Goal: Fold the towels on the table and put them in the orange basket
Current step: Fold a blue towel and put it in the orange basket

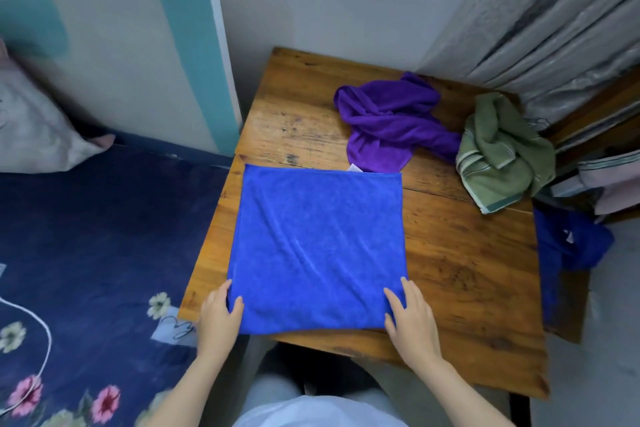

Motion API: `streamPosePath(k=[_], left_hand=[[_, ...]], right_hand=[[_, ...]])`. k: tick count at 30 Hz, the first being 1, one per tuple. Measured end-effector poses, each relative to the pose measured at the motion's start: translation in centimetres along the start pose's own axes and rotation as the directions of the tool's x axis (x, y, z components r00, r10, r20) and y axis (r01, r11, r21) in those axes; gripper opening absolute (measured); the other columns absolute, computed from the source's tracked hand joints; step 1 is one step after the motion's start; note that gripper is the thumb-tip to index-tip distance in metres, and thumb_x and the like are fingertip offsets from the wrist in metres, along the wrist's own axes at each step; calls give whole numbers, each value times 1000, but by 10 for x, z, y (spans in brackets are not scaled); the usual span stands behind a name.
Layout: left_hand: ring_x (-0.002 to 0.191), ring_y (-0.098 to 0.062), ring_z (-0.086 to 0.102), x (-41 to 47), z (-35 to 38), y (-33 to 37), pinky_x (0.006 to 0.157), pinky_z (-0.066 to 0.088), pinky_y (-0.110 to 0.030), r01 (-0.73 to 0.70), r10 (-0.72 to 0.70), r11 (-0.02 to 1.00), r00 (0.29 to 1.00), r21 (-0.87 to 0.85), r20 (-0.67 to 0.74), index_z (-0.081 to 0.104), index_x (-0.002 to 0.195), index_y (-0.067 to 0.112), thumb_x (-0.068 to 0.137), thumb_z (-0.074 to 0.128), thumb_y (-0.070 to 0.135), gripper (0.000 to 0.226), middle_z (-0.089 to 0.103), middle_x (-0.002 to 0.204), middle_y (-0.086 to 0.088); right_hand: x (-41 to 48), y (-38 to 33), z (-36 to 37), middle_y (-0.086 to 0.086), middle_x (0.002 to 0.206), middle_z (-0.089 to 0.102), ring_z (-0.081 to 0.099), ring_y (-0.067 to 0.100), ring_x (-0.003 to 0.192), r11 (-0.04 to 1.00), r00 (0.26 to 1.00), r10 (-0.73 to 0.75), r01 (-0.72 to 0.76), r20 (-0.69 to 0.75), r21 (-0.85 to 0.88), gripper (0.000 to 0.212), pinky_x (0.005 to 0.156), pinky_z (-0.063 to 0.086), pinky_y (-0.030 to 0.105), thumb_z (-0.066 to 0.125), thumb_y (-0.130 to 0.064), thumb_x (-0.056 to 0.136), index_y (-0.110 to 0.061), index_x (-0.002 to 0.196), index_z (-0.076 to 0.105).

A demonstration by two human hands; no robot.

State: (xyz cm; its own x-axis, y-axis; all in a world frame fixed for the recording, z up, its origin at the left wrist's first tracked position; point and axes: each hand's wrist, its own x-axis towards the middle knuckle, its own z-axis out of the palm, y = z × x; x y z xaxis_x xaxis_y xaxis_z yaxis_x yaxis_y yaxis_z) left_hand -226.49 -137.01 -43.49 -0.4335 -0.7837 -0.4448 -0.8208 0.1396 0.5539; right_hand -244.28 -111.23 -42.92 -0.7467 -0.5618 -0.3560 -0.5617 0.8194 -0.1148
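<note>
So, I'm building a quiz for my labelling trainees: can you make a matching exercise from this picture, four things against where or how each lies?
Things: 1 blue towel; 2 purple towel; 3 green towel; 4 pillow.
States: a crumpled at the table's right edge; b on the bed, far left; c spread flat, left hand and right hand holding its near corners; d crumpled at the table's far middle.
Pairs: 1-c, 2-d, 3-a, 4-b.
</note>
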Motion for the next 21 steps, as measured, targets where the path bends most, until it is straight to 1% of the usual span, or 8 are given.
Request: streamPosePath(k=[1,3,6,8,12,15,18,21], left_hand=[[113,-32,52,-1,-2,-1,89,40,-36,67,-66,986,998,-152,16,49,130,3,89,55,6,42,57,118,-15],[99,-26,55,1,-8,1,84,41,-33,199,-194,915,980,-351,48,50,128,2,86,57,-1,43,59,108,-16],[96,-21,52,4,-11,-3,86,43,-36,279,-263,866,960,-415,96,47,131,4,84,62,0,49,58,113,-17],[98,-23,52,2,-11,-7,87,46,-39,319,-298,853,947,-414,117,47,130,6,84,65,7,50,55,110,-12],[94,-24,53,-7,-10,-9,83,45,-38,395,-359,791,918,-467,168,52,115,0,83,67,10,36,58,96,-9],[95,-23,51,-10,-8,-8,84,42,-36,431,-353,785,901,-445,250,56,107,5,84,64,8,24,57,105,-11],[95,-23,54,-11,-10,-9,81,43,-33,417,-308,818,899,-396,312,56,109,7,84,63,6,26,60,104,-12],[87,-23,57,-14,-17,-12,73,43,-31,376,-272,869,906,-321,325,58,108,7,84,61,1,25,63,95,-14]], right_hand=[[-6,2,6,22,108,66,67,36,97,1000,1000,22,-21,-3,20,57,65,56,40,91,-12,37,-11,91,74],[-12,4,11,21,126,56,57,37,113,982,991,129,-123,-31,146,50,80,53,43,82,-8,59,-11,107,68],[-14,-3,6,13,140,39,40,29,126,804,908,417,-392,46,448,50,101,37,37,61,-11,83,-12,131,48],[-10,-5,0,14,133,45,46,30,121,638,852,513,-460,104,618,51,98,38,37,61,-9,83,-8,132,47],[-8,2,-5,18,126,55,54,32,112,389,774,585,-530,242,754,53,94,41,36,64,-9,83,-1,132,45],[-10,7,-10,15,108,60,58,27,82,177,742,555,-548,377,818,42,69,47,27,60,-3,85,-2,126,48],[-12,12,-13,8,90,61,52,15,64,216,793,461,-535,397,817,24,49,41,14,58,1,85,-8,107,56],[-13,22,-16,5,83,61,48,14,64,257,811,395,-549,432,795,15,49,34,17,61,2,83,-9,92,62]])
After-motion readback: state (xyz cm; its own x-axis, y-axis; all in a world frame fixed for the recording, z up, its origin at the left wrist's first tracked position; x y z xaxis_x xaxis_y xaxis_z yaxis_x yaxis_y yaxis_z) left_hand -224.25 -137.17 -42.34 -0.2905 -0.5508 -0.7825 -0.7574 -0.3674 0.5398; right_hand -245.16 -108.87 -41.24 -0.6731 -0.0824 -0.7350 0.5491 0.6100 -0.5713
